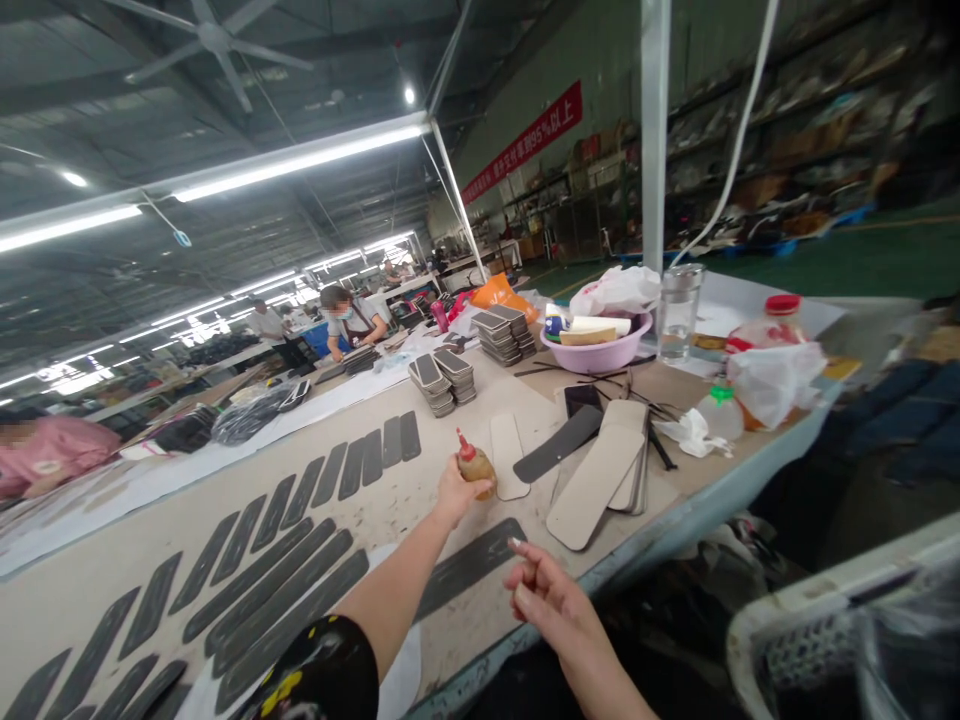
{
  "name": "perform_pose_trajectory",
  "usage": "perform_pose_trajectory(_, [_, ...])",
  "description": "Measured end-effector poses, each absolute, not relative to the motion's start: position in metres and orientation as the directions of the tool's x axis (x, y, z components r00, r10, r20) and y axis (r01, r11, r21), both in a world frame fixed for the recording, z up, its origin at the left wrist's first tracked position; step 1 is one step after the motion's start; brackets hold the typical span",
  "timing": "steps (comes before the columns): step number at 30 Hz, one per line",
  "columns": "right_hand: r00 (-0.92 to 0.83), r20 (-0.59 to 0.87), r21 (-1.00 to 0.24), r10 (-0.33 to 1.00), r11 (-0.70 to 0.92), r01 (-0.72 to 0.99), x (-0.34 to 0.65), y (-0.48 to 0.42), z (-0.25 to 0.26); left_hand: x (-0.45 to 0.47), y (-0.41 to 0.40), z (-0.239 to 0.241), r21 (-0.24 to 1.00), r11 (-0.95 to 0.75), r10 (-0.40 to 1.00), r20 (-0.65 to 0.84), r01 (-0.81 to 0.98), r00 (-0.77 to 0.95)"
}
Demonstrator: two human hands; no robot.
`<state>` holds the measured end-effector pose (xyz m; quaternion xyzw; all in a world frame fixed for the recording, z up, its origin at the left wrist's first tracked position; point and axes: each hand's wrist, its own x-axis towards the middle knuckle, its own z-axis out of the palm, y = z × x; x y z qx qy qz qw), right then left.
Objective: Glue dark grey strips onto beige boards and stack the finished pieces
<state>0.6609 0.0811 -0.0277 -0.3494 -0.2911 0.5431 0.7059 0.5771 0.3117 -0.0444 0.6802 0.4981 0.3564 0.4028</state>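
My left hand (454, 492) is wrapped around a squeeze bottle (478, 470) with a red pointed nozzle and brownish contents, held upright over the table. Below it lies a long dark strip (472, 568), its surface partly shiny. At that strip's right end hovers my right hand (546, 595), fingers loosely bent and apart, with nothing visible in it. Just past the bottle are a pale rounded panel (510, 455) and a dark strip (559, 443). Beside them sits a loose stack of beige panels (600, 475). Several dark strips (266, 595) are laid out in rows on the left.
Stacked panels (442, 380) stand further back. A lilac basin (596, 350) of supplies, a glass (679, 315) and a red-capped jar (776, 350) occupy the right side. A white crate (847, 570) is beside the table edge. A co-worker (352, 325) works across the table.
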Motion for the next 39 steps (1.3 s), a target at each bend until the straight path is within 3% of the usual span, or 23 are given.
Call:
perform_pose_trajectory(6, [0.327,0.008,-0.799,0.945,0.203,-0.566,0.659,0.082,-0.033,0.617,0.333,-0.051,0.910,-0.214,0.967,0.145,0.356,0.210])
perform_pose_trajectory(12, [0.290,-0.012,-0.805,0.957,0.162,-0.570,0.664,0.083,-0.038,0.650,0.358,-0.054,0.906,-0.244,0.962,0.181,0.345,0.207])
perform_pose_trajectory(21, [0.281,-0.021,-0.821,0.960,0.144,-0.553,0.669,0.087,-0.045,0.650,0.348,-0.058,0.852,-0.247,0.961,0.153,0.461,0.231])
perform_pose_trajectory(25, [0.318,-0.075,-0.831,0.945,0.117,-0.544,0.675,0.082,-0.040,0.622,0.318,-0.042,0.778,-0.356,0.926,0.217,0.518,0.310])
perform_pose_trajectory(27, [0.359,-0.104,-0.837,0.927,0.114,-0.535,0.680,0.081,-0.038,0.603,0.291,-0.032,0.661,-0.500,0.856,0.277,0.559,0.437])
perform_pose_trajectory(30, [0.436,-0.134,-0.845,0.890,0.127,-0.520,0.686,0.082,-0.042,0.576,0.242,-0.016,0.306,-0.736,0.677,0.321,0.603,0.663])
perform_pose_trajectory(33, [0.513,-0.098,-0.880,0.853,0.167,-0.444,0.691,0.085,-0.050,0.553,0.196,-0.001,0.028,-0.830,0.541,0.282,0.557,0.792])
perform_pose_trajectory(36, [0.573,-0.010,-0.914,0.819,0.225,-0.337,0.694,0.086,-0.054,0.538,0.164,0.009,-0.127,-0.865,0.455,0.206,0.485,0.866])
perform_pose_trajectory(39, [0.542,0.018,-0.914,0.840,0.233,-0.332,0.693,0.085,-0.052,0.531,0.145,0.014,-0.211,-0.881,0.402,0.137,0.423,0.905])
